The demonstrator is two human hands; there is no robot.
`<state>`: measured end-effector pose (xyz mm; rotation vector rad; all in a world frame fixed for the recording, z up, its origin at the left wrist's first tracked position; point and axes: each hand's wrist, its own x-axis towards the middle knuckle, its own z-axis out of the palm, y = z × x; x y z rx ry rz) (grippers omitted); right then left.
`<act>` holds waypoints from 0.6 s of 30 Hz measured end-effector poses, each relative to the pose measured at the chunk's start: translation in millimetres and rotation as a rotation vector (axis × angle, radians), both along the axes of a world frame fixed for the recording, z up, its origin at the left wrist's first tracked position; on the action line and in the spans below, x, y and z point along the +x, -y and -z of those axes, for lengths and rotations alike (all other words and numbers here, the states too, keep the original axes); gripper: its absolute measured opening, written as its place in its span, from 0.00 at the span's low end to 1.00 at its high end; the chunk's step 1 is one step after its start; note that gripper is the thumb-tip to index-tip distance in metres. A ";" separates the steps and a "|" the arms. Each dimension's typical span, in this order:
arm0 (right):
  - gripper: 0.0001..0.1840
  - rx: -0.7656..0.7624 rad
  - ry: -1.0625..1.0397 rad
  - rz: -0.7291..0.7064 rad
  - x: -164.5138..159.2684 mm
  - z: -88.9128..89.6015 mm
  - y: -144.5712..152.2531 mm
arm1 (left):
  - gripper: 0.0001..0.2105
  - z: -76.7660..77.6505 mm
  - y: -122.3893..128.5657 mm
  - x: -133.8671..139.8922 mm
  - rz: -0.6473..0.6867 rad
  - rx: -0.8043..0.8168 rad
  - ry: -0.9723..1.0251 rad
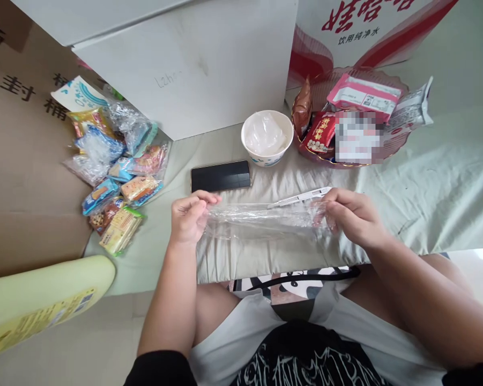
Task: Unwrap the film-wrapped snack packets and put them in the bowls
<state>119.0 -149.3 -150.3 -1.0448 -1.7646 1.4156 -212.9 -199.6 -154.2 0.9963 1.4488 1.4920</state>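
A clear plastic bag (261, 222) is stretched sideways between my two hands, above the cloth-covered surface. My left hand (191, 214) pinches its left end, while the fingers of my right hand (348, 214) are closed on its right end. Just behind the bag lies a white utility knife (301, 197), partly covered by the plastic and my right fingertips. A dark phone (221, 176) rests beyond my left hand. Farther back stands a white paper bowl (267, 136) with crumpled translucent plastic inside.
Several wrapped snacks (140, 187) are heaped at the left beside a cardboard box (32, 161). A pink glass bowl (394, 88) at the back right holds snack packets. White boxes (209, 69) form a wall behind. A pale yellow-green container (64, 284) lies at lower left.
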 end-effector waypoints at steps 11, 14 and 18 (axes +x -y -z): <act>0.24 -0.393 -0.317 -0.406 -20.9 20.7 7.6 | 0.21 -5.3 1.1 23.2 0.319 -0.568 0.149; 0.41 -0.512 -0.328 -0.540 -37.4 28.4 30.5 | 0.21 -1.9 1.0 31.4 0.482 -0.584 0.161; 0.27 -0.526 -0.309 -0.430 -42.7 27.7 39.7 | 0.16 2.0 -4.7 30.6 0.219 -0.347 0.268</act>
